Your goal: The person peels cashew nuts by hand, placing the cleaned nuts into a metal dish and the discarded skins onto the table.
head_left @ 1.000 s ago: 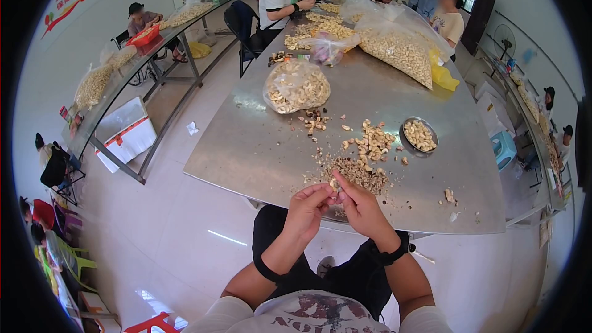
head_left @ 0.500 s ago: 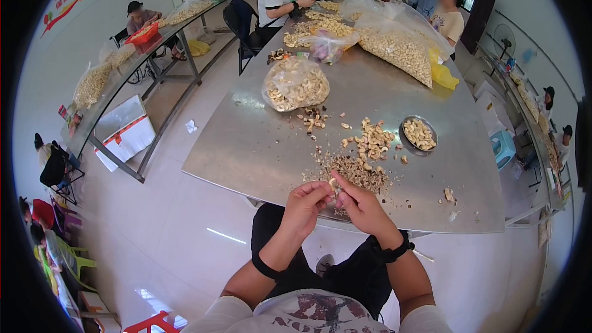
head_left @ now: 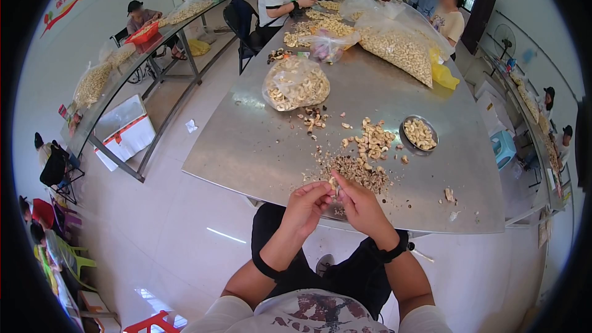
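Note:
My left hand (head_left: 306, 205) pinches a pale cashew nut (head_left: 333, 186) above the near edge of the metal table (head_left: 234, 142). Close against it, my right hand (head_left: 362, 205) has its fingers pressed on the other side of the same nut. Just beyond my hands lies a pile of brown skin crumbs (head_left: 359, 172). Behind the crumbs is a loose heap of cashews (head_left: 374, 140). To the right of that heap stands a round metal dish (head_left: 435, 137) with cashews in it.
A tied clear bag of cashews (head_left: 297, 84) sits at the left, a larger bag (head_left: 398, 49) farther back. Several people work around the tables. A side table (head_left: 95, 114) stands left, a white foam box (head_left: 132, 139) below it.
Both hands stay almost in place, with only slight finger movement around the nut. The things on the table have not visibly moved.

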`<move>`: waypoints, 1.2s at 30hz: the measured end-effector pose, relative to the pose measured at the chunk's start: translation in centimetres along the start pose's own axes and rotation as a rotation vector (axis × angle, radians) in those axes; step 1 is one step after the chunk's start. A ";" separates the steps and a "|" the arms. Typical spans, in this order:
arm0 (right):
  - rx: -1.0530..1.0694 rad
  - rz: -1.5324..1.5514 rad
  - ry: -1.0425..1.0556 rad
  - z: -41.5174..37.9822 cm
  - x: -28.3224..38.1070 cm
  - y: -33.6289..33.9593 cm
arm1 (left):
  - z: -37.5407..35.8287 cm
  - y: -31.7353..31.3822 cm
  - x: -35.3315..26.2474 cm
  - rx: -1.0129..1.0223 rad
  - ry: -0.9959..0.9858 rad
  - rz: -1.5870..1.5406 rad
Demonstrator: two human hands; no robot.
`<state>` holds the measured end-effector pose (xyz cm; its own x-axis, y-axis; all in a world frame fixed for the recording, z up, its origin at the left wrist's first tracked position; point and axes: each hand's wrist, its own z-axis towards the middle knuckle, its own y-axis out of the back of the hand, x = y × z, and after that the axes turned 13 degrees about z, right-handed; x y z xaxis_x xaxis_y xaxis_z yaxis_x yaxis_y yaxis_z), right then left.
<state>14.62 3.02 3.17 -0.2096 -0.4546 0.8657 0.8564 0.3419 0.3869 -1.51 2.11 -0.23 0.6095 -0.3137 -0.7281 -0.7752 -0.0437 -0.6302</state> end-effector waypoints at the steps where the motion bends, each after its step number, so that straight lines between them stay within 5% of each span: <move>1: -0.011 -0.004 0.001 0.0 0.1 0.0 | 0.1 0.2 0.0 0.014 0.012 -0.006; 12: -0.133 0.107 -0.006 0.1 -1.7 -0.5 | 0.3 0.3 0.1 0.026 0.051 -0.038; 21: 0.090 0.191 -0.147 0.0 -0.2 0.8 | 0.3 0.4 0.0 0.083 0.032 -0.002; 36: 0.033 -0.102 0.039 0.0 -1.2 0.7 | 0.3 0.0 0.3 0.027 -0.039 0.084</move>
<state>15.48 3.81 2.39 -0.2755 -0.5197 0.8087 0.8156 0.3189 0.4828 -1.27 2.35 -0.51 0.5491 -0.2784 -0.7881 -0.8193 0.0073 -0.5734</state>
